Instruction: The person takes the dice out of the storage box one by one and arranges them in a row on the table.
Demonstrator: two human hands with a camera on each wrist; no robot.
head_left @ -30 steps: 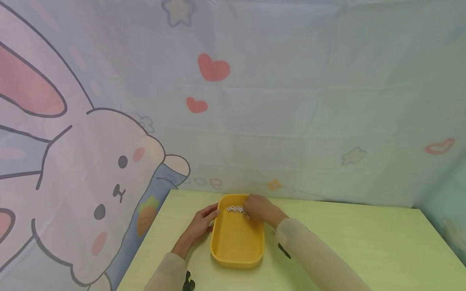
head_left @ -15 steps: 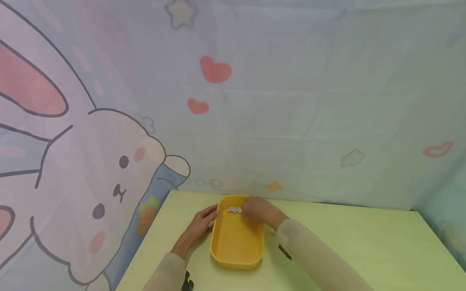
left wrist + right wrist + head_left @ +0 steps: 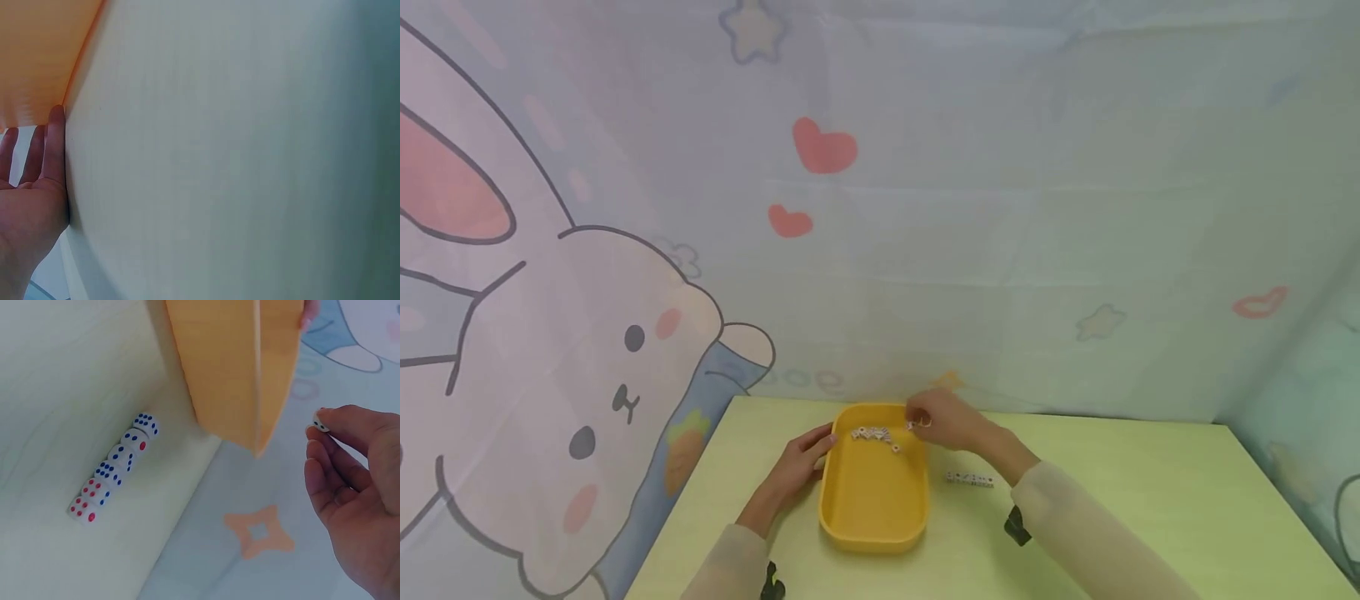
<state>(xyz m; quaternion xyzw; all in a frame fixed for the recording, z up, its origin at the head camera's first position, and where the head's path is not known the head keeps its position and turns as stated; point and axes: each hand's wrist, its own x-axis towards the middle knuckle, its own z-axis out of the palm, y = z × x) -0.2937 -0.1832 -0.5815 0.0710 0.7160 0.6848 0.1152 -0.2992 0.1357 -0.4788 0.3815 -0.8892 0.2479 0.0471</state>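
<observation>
My right hand (image 3: 951, 421) is over the far right corner of the yellow tray (image 3: 874, 500), pinching a small white die (image 3: 320, 422) between thumb and fingertips. Inside the tray, a cluster of white dice (image 3: 871, 433) lies near the far end, with a single die (image 3: 896, 448) just apart from it. Along the tray's left side, my left hand (image 3: 801, 461) holds it, thumb at the rim and fingers against the outer wall. The left wrist view shows those fingers (image 3: 55, 140) straight, tips at the tray.
To the right of the tray, several dice (image 3: 107, 472) stand in a straight touching row on the pale table (image 3: 1112, 500). Behind the table's far edge hangs a printed cloth (image 3: 1000, 250) with a rabbit and hearts.
My right hand has risen from inside the tray and moved right, now with a die showing at its fingertips. The dice row beside the tray has come into sight. My left hand stays put.
</observation>
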